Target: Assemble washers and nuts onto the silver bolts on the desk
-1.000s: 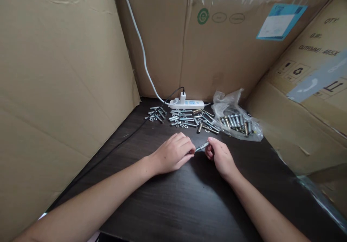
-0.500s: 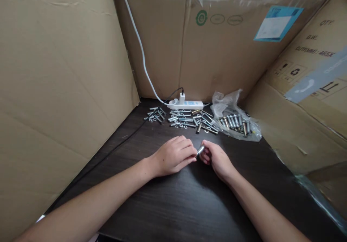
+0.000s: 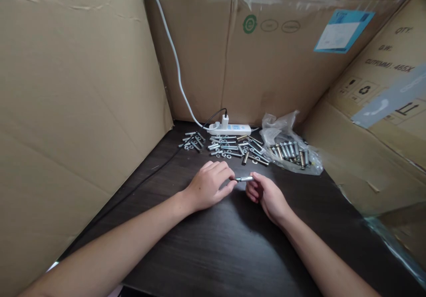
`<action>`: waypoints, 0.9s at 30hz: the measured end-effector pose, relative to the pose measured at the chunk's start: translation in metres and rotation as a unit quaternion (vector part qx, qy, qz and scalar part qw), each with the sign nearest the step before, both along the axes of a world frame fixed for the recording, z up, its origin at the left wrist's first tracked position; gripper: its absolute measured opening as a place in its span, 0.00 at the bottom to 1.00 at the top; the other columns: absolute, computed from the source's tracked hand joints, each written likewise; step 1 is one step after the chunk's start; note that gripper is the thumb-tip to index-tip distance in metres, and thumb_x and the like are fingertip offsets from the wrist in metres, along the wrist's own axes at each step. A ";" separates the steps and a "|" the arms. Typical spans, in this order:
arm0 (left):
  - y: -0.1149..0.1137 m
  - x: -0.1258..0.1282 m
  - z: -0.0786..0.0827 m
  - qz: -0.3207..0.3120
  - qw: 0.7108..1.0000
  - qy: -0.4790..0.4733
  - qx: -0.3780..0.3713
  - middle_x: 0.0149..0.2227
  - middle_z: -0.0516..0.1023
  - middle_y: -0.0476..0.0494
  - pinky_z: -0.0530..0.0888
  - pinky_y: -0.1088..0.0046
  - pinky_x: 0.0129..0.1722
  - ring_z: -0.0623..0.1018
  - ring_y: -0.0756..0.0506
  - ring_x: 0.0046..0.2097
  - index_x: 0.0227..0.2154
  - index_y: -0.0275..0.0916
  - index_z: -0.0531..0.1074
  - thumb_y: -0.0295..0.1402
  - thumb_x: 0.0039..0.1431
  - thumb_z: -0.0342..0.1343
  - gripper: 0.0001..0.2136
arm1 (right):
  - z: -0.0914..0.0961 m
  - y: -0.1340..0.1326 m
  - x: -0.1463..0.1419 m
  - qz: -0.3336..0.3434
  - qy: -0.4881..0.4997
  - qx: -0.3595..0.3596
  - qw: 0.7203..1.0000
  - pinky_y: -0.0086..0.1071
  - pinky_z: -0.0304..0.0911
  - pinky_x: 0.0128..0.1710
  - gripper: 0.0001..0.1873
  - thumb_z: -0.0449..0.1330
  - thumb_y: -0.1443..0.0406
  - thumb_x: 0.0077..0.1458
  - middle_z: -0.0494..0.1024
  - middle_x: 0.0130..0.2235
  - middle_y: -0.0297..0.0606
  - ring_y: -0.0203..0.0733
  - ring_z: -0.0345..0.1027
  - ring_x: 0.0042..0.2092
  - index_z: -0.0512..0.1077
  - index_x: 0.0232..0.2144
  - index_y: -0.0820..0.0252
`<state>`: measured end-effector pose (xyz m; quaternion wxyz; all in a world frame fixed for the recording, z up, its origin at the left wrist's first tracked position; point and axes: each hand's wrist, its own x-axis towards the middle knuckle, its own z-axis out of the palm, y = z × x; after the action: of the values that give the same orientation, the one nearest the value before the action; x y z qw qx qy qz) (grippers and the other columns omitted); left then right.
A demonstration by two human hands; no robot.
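Note:
A silvery expansion anchor bolt (image 3: 245, 179) lies almost level between my hands, just above the dark table. My left hand (image 3: 213, 185) pinches its thinner, darker end between thumb and fingers. At the other end, the thumb and forefinger of my right hand (image 3: 267, 194) hold the bright sleeve. The other fingers of that hand are curled in. Both ends of the bolt are partly hidden by fingertips. Beyond the hands lie loose bolts, sleeves, nuts and washers (image 3: 229, 147), with a smaller group of bolts and washers (image 3: 194, 141) to their left.
A clear plastic bag (image 3: 311, 166) with several assembled anchors rests at the back right. A white power strip (image 3: 233, 130) with a plugged-in charger stands behind the parts. A black cable (image 3: 146, 179) crosses the table's left side. Cardboard walls (image 3: 199, 66) enclose the table.
The anchor bolt has turned from slanted to nearly level, and more of it shows. My left hand has drawn slightly left and up; my right hand stays almost in place.

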<state>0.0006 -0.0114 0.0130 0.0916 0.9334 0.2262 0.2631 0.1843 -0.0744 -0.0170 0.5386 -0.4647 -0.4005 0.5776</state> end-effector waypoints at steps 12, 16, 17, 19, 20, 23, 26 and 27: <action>0.000 -0.003 0.004 -0.054 0.996 0.006 -0.069 0.38 0.70 0.47 0.63 0.72 0.39 0.69 0.49 0.38 0.37 0.38 0.65 0.33 0.64 0.44 0.06 | -0.003 0.001 0.008 0.001 -0.083 0.037 0.996 0.31 0.46 0.22 0.21 0.49 0.55 0.59 0.50 0.16 0.25 0.32 0.49 0.18 0.53 0.18 0.57; 0.002 -0.004 0.004 -0.026 0.997 0.009 -0.065 0.35 0.69 0.48 0.62 0.72 0.38 0.67 0.49 0.35 0.33 0.37 0.64 0.37 0.63 0.46 0.08 | -0.002 0.001 0.009 -0.003 -0.096 0.039 0.995 0.30 0.46 0.22 0.21 0.49 0.55 0.58 0.50 0.16 0.25 0.31 0.49 0.18 0.53 0.18 0.57; 0.002 -0.003 0.004 -0.019 0.998 0.013 -0.060 0.33 0.68 0.48 0.62 0.71 0.37 0.67 0.49 0.34 0.31 0.37 0.64 0.37 0.63 0.46 0.09 | -0.002 0.001 0.009 -0.004 -0.097 0.040 0.994 0.30 0.46 0.22 0.21 0.49 0.55 0.59 0.50 0.16 0.25 0.31 0.49 0.18 0.53 0.18 0.57; 0.003 -0.003 0.003 -0.016 0.998 0.024 -0.048 0.31 0.68 0.48 0.62 0.71 0.37 0.66 0.49 0.33 0.29 0.37 0.64 0.37 0.64 0.45 0.11 | -0.001 0.001 0.008 -0.007 -0.100 0.042 0.994 0.30 0.46 0.21 0.21 0.49 0.55 0.59 0.50 0.16 0.25 0.31 0.49 0.18 0.52 0.18 0.57; 0.003 -0.002 0.002 -0.018 0.998 0.029 -0.044 0.31 0.68 0.48 0.61 0.71 0.37 0.67 0.49 0.34 0.29 0.37 0.64 0.36 0.64 0.44 0.11 | 0.000 0.001 0.008 -0.009 -0.105 0.043 0.994 0.30 0.46 0.21 0.21 0.49 0.55 0.58 0.50 0.16 0.25 0.31 0.49 0.18 0.52 0.18 0.57; 0.002 -0.001 0.002 -0.030 0.998 0.036 -0.046 0.33 0.69 0.47 0.61 0.71 0.37 0.68 0.49 0.35 0.33 0.37 0.66 0.34 0.65 0.42 0.10 | 0.004 0.000 0.003 -0.006 -0.122 0.044 0.992 0.30 0.48 0.21 0.22 0.50 0.53 0.57 0.51 0.16 0.25 0.31 0.50 0.19 0.53 0.17 0.57; 0.001 0.000 0.003 -0.036 0.997 0.042 -0.056 0.35 0.71 0.47 0.62 0.71 0.38 0.69 0.49 0.36 0.34 0.37 0.66 0.33 0.65 0.41 0.10 | 0.006 -0.003 -0.003 0.023 -0.131 0.045 0.990 0.29 0.50 0.21 0.23 0.51 0.50 0.56 0.52 0.17 0.26 0.31 0.50 0.19 0.53 0.18 0.57; 0.000 0.000 0.003 -0.038 0.997 0.044 -0.058 0.35 0.71 0.47 0.62 0.72 0.38 0.69 0.49 0.37 0.34 0.37 0.66 0.33 0.65 0.40 0.11 | 0.006 -0.004 -0.005 0.033 -0.133 0.047 0.990 0.29 0.50 0.21 0.24 0.51 0.49 0.55 0.53 0.17 0.26 0.31 0.50 0.20 0.53 0.18 0.57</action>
<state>0.0003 -0.0110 0.0160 0.1458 0.9450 0.2094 0.2045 0.1795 -0.0783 -0.0110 0.4829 -0.4979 -0.5101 0.5086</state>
